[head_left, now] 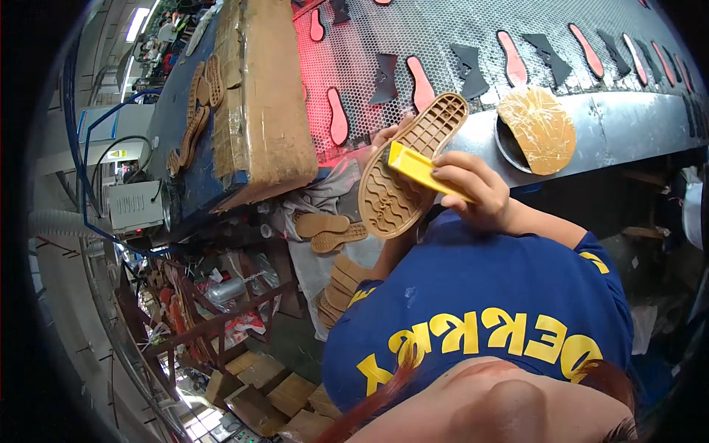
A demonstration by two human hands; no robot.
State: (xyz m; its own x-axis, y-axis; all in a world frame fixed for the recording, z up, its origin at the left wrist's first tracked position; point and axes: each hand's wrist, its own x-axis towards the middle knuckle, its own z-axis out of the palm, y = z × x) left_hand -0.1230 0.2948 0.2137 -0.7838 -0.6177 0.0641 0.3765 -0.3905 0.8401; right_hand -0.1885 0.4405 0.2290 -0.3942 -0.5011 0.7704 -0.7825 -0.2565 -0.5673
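Observation:
A tan shoe sole (388,203) with a grid and wavy pattern is held up slantwise before my chest, its patterned side in view. My left hand (384,137) grips it from behind at its left edge; only some fingertips show and the rest is hidden by the sole. In my right hand (478,186) is a yellow wedge-shaped tool (417,168), pinched between thumb and fingers. Its wider end lies over the middle of the sole; whether it touches there I cannot tell.
Beyond my hands, a metal mesh conveyor (473,22) carries pink insoles (511,57) and black cut pieces (546,57). A round tin (509,148) with a tan cover (543,129) sits on its metal edge. Left are a cardboard-topped block (273,96) and more soles (321,224).

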